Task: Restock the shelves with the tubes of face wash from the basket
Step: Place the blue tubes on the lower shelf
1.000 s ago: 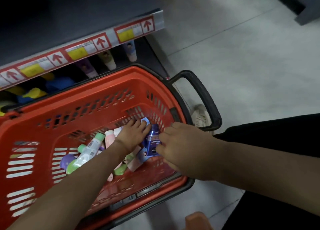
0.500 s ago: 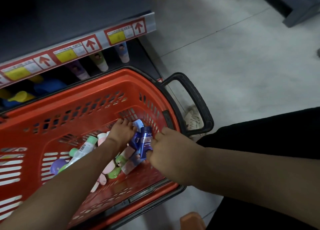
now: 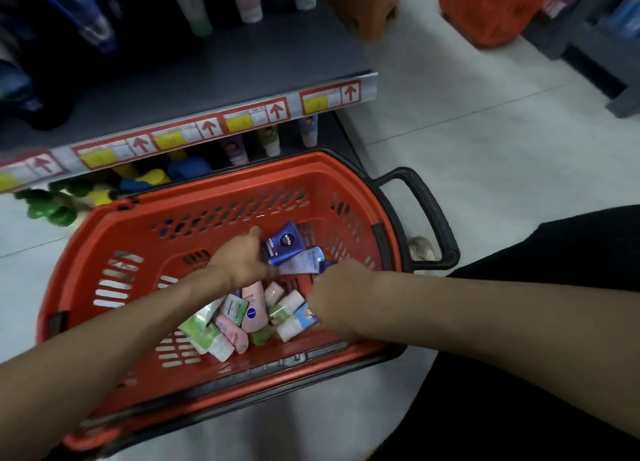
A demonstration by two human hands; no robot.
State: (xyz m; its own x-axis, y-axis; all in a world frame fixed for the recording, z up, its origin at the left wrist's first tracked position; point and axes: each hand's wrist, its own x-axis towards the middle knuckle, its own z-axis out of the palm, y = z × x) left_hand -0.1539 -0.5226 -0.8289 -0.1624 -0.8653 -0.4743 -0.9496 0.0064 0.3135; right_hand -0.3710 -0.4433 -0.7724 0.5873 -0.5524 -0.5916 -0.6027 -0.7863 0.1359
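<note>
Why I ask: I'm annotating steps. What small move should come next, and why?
Probably lift the left hand clear of the basket toward the shelf: it grips the dark blue tube above the pile, while the right hand touches the light blue tube, its grip hidden.

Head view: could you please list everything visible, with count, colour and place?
plastic shopping basket: one, red, on floor
dark blue Nivea tube: one, in left hand, in basket
pale blue tube: one, between the hands
loose tubes: several, pink, green, white, basket bottom
store shelf: one, grey, red-yellow price strip, behind basket
shelved tubes: several, under price strip
second basket: one, red, top right
left hand: grips dark blue Nivea tube
right hand: at pale blue tube, grip hidden
</note>
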